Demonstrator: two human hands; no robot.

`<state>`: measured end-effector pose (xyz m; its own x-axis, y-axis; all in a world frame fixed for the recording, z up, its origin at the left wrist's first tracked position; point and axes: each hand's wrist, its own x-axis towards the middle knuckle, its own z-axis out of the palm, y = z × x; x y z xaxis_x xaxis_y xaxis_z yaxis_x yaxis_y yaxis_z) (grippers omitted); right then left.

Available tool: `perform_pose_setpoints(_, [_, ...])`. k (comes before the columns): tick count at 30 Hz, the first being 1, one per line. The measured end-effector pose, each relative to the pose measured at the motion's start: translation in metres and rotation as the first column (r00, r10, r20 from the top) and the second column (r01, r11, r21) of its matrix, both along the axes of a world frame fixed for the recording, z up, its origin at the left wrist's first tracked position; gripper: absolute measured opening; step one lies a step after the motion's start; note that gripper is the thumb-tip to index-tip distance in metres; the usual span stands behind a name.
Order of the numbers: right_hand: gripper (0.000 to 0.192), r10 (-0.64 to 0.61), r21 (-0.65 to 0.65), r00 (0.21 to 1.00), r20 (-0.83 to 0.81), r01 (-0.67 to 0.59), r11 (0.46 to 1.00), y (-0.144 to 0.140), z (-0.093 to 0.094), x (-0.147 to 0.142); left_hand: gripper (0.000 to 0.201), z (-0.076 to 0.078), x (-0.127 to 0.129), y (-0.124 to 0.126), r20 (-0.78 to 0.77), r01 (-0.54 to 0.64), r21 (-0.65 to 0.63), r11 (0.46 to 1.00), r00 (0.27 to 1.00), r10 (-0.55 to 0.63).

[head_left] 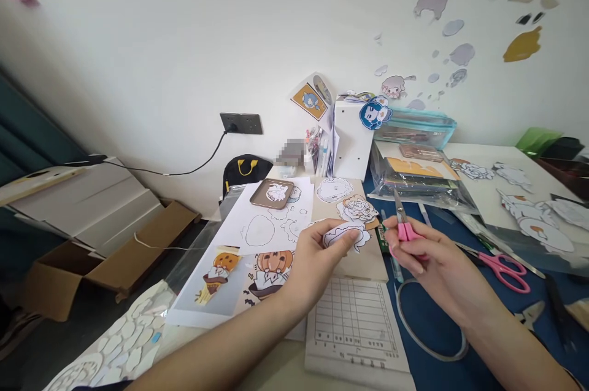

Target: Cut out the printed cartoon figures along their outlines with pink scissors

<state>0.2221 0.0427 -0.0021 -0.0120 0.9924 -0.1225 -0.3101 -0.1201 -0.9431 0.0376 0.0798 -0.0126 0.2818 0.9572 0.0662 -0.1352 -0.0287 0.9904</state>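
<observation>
The left hand (pixel 317 262) has its grip pinching a scalloped paper cutout (pixel 343 235) between thumb and fingers, above the middle of the surface (pixel 271 366). To its right, the right hand (pixel 427 250) has its grip closed around small pink-handled scissors (pixel 405 231), blades pointing far; the two stand apart. The paper looks thin, so too hard a pinch could crease its rim, and a loose one could let it twist under a blade. A hurried stroke might nick the outline or the left fingertips. If dropped, the piece could get mixed up with the loose cutouts (pixel 358 209) just beyond.

On the surface, a brown tray (pixel 256 201) and a printed sheet (pixel 221 305) lie left, a gridded pad (pixel 354 317) near, and larger pink scissors (pixel 501 268) right, on blue. A white file holder (pixel 353 142) stands far. Behind, paper shapes (pixel 431 2) dot the pale wall (pixel 138 41); a cardboard box (pixel 83 286) sits at left.
</observation>
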Motion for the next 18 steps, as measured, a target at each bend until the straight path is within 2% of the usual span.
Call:
perform_pose_setpoints(5, [0.038, 0.101, 0.033, 0.995, -0.01, -0.101, 0.994, -0.003, 0.008, -0.001, 0.015, 0.002, 0.0, 0.0, 0.039, 0.053, -0.04, 0.998, 0.998, -0.052])
perform_pose_setpoints(8, [0.034, 0.156, 0.012, 0.984, 0.085, -0.158, 0.987, -0.001, 0.005, 0.004, 0.016, 0.003, 0.001, -0.002, 0.075, 0.1, -0.043, 0.994, 0.993, -0.097])
perform_pose_setpoints(12, [0.011, 0.241, -0.014, 0.947, 0.212, -0.244, 0.97, 0.002, -0.007, 0.004, 0.016, 0.007, -0.001, -0.008, 0.124, 0.18, -0.036, 0.983, 0.977, -0.175])
perform_pose_setpoints(16, [0.027, 0.34, 0.009, 0.913, 0.226, -0.351, 0.936, -0.001, -0.014, -0.006, 0.018, 0.009, -0.004, -0.013, 0.139, 0.244, -0.041, 0.969, 0.962, -0.236])
perform_pose_setpoints(18, [0.026, 0.365, 0.008, 0.899, 0.243, -0.378, 0.926, -0.005, -0.014, -0.012, 0.019, 0.009, -0.005, -0.014, 0.142, 0.25, -0.03, 0.968, 0.959, -0.244])
